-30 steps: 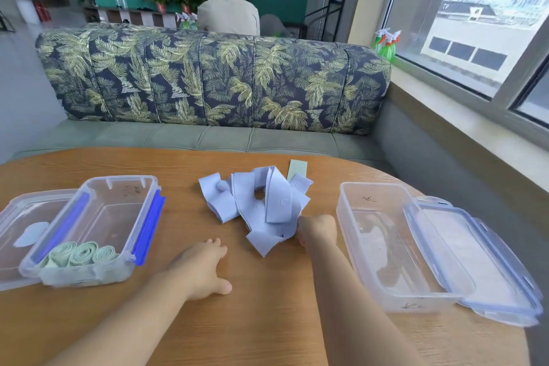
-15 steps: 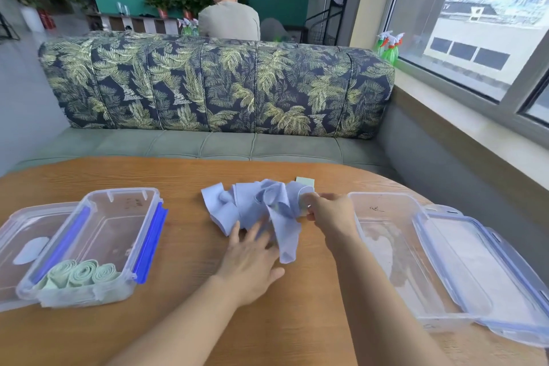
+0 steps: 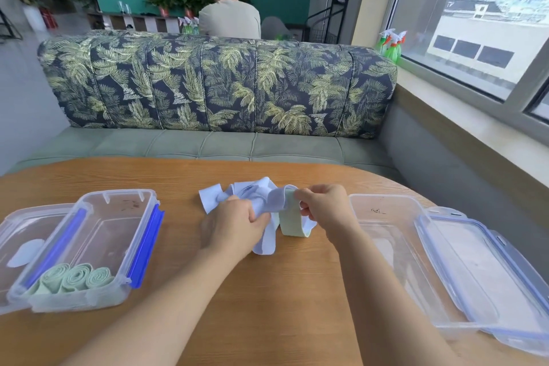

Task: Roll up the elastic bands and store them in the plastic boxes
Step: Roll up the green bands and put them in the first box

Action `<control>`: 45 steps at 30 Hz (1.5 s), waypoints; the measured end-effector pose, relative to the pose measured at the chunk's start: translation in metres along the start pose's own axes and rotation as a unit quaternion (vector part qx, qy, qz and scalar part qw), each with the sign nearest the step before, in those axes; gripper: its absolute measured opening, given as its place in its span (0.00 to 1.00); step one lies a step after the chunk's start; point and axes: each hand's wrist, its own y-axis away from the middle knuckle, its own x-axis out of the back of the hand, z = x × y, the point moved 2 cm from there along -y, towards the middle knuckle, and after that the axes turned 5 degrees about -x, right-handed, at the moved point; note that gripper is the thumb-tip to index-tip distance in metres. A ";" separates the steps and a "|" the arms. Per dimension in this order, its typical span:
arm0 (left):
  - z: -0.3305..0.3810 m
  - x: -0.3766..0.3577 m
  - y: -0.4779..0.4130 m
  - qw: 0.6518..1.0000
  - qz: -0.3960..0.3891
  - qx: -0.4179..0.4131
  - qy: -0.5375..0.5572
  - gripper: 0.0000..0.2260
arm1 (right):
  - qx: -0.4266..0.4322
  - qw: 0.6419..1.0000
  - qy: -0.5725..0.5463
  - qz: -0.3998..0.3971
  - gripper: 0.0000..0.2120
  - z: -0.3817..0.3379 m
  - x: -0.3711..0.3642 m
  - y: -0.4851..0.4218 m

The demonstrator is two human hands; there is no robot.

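Two bare forearms [image 3: 184, 300] — left hand [image 3: 234, 226] and right hand [image 3: 326, 208] equally bare.

The orange-brown, wood-grained desk [image 3: 282, 291] carries pale blue elastic bands [image 3: 212, 202] and one pale green band [image 3: 292, 224] at its middle. At the desk's left end a clear plastic box [image 3: 118, 194] with bright blue clips holds pale green rolls [image 3: 77, 276]; at its right end a clear lid [image 3: 487, 270] is edged light blue. Behind the desk, the sofa backrest [image 3: 222, 86] is navy with yellow-green palm leaves.
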 end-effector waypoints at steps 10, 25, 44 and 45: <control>0.007 -0.008 -0.020 0.984 -0.020 -0.153 -0.084 0.14 | 0.053 0.997 0.050 -0.022 0.10 -0.011 0.000 0.003; -0.016 0.010 -0.006 0.994 -0.095 -0.010 0.062 0.18 | 0.141 0.975 -0.172 -0.001 0.06 -0.083 0.028 0.026; 0.014 0.053 0.110 0.666 -0.250 0.241 0.660 0.09 | -0.153 0.947 -0.231 -0.162 0.17 0.074 -0.002 0.167; 0.015 0.056 0.115 0.661 -0.257 0.231 0.666 0.09 | -0.206 0.937 -0.229 -0.164 0.24 0.081 -0.007 0.165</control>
